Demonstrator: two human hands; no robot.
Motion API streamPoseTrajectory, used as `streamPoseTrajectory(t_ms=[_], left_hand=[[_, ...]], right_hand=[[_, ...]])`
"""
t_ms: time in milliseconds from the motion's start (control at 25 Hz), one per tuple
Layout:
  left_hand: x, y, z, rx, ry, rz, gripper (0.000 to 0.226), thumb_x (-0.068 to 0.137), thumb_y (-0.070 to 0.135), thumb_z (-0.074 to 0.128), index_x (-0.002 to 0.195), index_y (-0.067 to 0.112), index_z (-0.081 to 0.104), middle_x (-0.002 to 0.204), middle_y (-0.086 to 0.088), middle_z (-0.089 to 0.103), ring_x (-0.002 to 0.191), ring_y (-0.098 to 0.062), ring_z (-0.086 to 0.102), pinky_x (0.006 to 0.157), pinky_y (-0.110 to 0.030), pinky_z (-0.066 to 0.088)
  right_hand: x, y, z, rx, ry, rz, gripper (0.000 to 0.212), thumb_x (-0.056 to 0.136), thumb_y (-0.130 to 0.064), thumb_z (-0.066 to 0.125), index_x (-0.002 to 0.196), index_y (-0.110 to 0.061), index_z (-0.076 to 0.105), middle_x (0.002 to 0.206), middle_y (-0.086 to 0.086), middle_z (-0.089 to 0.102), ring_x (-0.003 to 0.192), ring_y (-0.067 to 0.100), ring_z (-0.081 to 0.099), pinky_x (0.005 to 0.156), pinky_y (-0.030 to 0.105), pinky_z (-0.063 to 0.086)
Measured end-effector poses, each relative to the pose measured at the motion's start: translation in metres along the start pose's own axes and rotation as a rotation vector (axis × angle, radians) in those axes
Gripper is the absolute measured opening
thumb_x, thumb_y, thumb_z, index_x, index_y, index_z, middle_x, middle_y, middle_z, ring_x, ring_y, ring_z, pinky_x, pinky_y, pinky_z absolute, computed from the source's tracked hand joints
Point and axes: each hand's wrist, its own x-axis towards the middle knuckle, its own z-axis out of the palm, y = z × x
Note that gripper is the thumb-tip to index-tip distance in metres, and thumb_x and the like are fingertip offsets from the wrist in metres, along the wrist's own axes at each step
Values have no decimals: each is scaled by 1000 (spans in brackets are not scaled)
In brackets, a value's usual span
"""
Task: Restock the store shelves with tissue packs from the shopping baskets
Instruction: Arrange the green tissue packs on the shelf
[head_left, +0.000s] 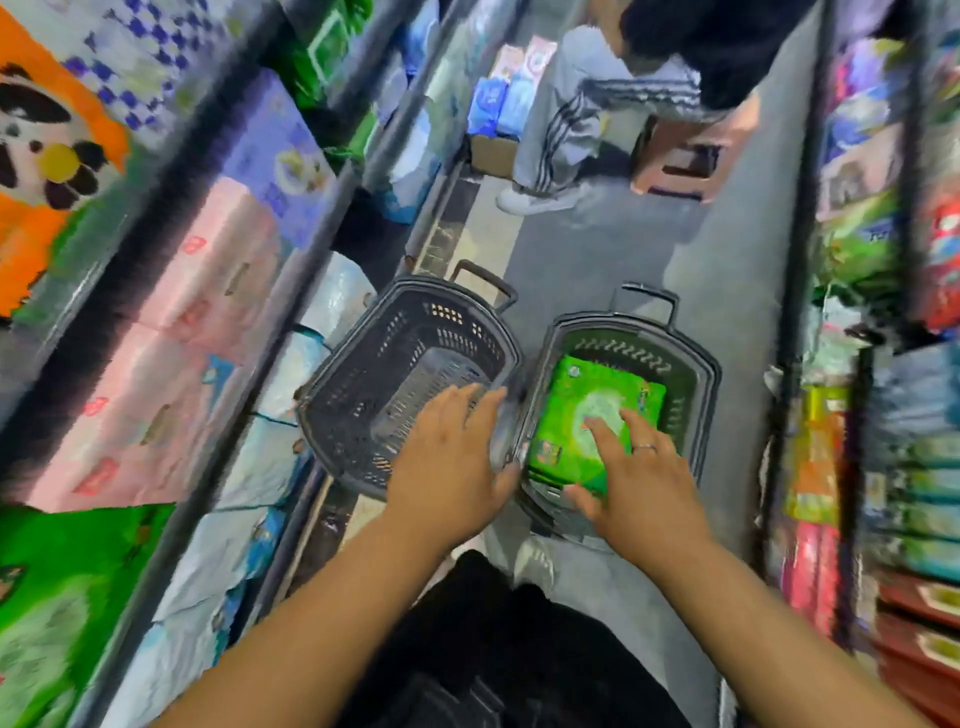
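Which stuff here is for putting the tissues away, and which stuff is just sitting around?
For the job:
- green plastic-wrapped tissue pack
- dark plastic basket holding it
- empty dark plastic basket
- left hand, right hand
- shelf of pink tissue packs

Just there:
- pink plastic stool
- brown cardboard box

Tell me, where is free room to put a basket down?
The grey floor between the right basket and the right-hand shelves is bare. The left basket is empty inside. The left shelves are crowded with packs.
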Motion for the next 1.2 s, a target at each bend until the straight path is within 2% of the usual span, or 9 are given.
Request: streamPoseTrajectory(t_ms=[80,160,280,440,680,880,1040,1200], left_hand=[[30,2,33,-18,-92,57,75,78,50,51,141,12,42,140,-14,45,133,-33,39,113,-43,30],[62,4,69,-34,-185,118,74,79,45,62,142,12,40,142,-14,41,135,-32,34,115,-40,26],[104,2,121,-18,-306,208,74,82,41,64,144,12,37,145,-16,38,138,-33,30,114,-39,24],[168,1,197,48,-423,358,75,84,37,64,147,10,33,148,-21,33,138,-36,27,115,-40,19],[247,4,319,160,-537,470,79,86,41,64,149,13,27,151,-20,27,140,-36,24,115,-42,22],[299,15,388,287,-605,501,79,87,41,63,150,14,23,154,-19,21,141,-35,22,114,-39,21],[342,13,426,356,-626,482,83,88,48,60,151,14,19,156,-19,15,144,-34,15,117,-38,14],[390,19,459,404,-636,534,96,81,57,64,152,14,15,157,-18,12,144,-35,14,119,-42,17]], right_hand=[[8,21,22,21,-58,100,81,71,-54,75,140,-22,49,143,21,44,123,42,48,94,50,46],[21,39,42,48,-131,203,80,80,-55,66,147,-24,36,151,18,32,132,39,37,99,48,42],[42,59,77,67,-229,329,80,88,-57,53,153,-27,17,157,14,18,140,34,25,106,43,35],[84,86,141,111,-269,444,79,90,-56,52,153,-25,16,156,15,17,139,34,26,106,42,35],[138,141,255,243,-321,560,82,88,-54,58,152,-23,16,156,18,15,139,36,23,107,45,32],[157,154,339,361,-394,629,92,88,-56,57,154,-24,1,160,15,-1,145,37,9,115,50,25],[171,154,377,503,-324,796,96,86,-55,61,154,-21,2,160,16,-3,145,39,11,114,51,28],[199,149,411,634,-345,1005,106,84,-56,63,153,-22,-9,159,17,-14,145,43,5,110,55,31]])
